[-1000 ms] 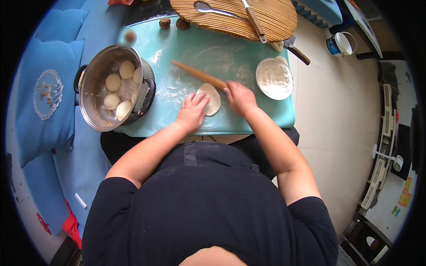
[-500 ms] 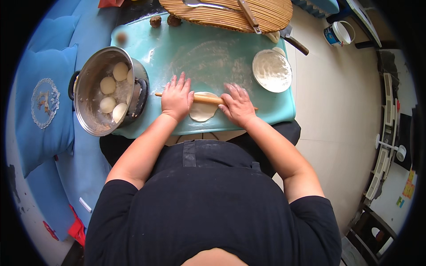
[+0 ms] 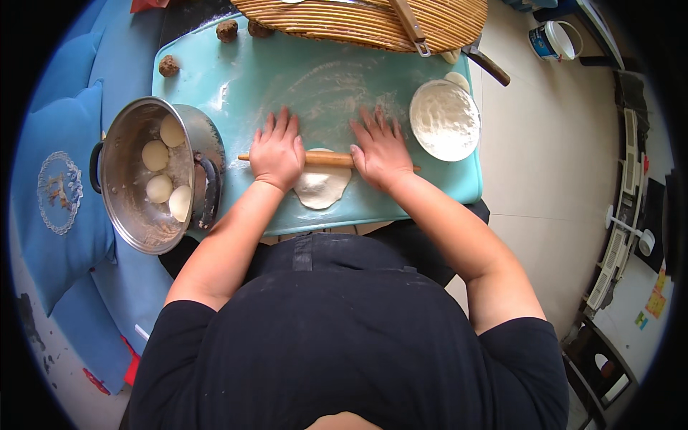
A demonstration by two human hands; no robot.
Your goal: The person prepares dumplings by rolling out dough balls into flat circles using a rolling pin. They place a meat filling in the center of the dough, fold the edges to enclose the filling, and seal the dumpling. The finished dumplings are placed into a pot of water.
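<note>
A wooden rolling pin (image 3: 329, 159) lies crosswise over the upper part of a flat round of white dough (image 3: 320, 188) on the turquoise board. My left hand (image 3: 278, 153) rests palm down on the pin's left part, its fingers stretched out beyond it. On the right part lies my right hand (image 3: 381, 152), also flat, fingers spread and thumb beside the pin. Both hands are open and press on the pin without wrapping round it. The dough's edge under the pin and the left hand is partly hidden. Flour dusts the board ahead of my fingers.
On the left stands a steel pot (image 3: 188, 136) with several pale dough balls. A white bowl of flour (image 3: 445, 120) is at the right. Three brown balls (image 3: 169, 66) sit along the far left. A slatted wooden tray (image 3: 358, 23) and a knife handle (image 3: 490, 68) lie at the far edge.
The dough round now shows mostly on the near side of the pin. My right hand's fingers have spread and straightened. The whole view has shifted slightly.
</note>
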